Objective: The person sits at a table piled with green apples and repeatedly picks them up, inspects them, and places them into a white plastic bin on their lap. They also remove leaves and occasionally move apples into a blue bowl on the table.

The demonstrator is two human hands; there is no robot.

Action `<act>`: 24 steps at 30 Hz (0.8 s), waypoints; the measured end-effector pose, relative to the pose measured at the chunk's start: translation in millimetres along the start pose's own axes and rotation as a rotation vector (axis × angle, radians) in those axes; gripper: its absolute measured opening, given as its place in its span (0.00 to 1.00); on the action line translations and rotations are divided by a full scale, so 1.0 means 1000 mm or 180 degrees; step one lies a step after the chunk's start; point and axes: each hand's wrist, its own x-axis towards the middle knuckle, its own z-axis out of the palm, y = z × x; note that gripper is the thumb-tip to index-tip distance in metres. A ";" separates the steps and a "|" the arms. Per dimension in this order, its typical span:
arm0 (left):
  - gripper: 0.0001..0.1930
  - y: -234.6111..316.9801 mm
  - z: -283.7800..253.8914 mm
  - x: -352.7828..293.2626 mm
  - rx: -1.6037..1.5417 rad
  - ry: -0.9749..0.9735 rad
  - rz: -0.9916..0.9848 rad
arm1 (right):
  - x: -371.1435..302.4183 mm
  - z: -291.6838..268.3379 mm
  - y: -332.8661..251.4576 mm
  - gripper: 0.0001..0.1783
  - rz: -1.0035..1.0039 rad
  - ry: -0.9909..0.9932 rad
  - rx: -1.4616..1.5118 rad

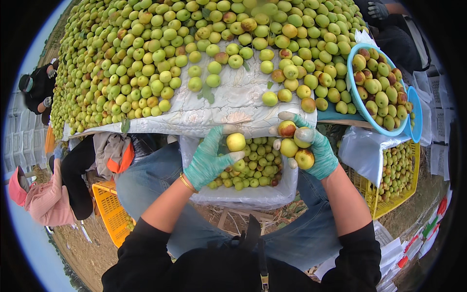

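My left hand [210,159], in a green knit glove with pale fingertips, pinches one yellow-green jujube [236,141] between thumb and forefinger. My right hand [318,153], gloved the same way, is closed around several jujubes [304,159], some with red-brown patches. Both hands are over a crate lined with clear plastic [243,199], partly filled with green jujubes [255,168]. Just beyond them is the front edge of a table covered with a pale quilted, flowered cloth [194,114]. A large heap of green jujubes [131,63] covers most of it, with a few lying loose near the edge.
At the right, a blue basin [351,82] holds reddish jujubes, above a yellow crate [396,204] of jujubes. An orange crate [108,207] stands at the left. People sit at left, including one in a pink top [51,202]; another person's gloved hand [377,10] shows upper right.
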 end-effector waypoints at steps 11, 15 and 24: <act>0.27 0.024 0.011 -0.007 0.0476 0.0290 0.1348 | 0.007 0.022 0.012 0.35 0.0283 -0.0244 -0.1256; 0.26 0.025 0.008 -0.007 0.0826 0.0351 0.1583 | 0.007 0.023 0.017 0.33 0.0290 -0.0265 -0.1314; 0.19 0.083 0.112 0.032 -0.0501 -0.0107 0.1463 | 0.014 0.012 0.028 0.21 -0.0119 -0.0137 -0.1261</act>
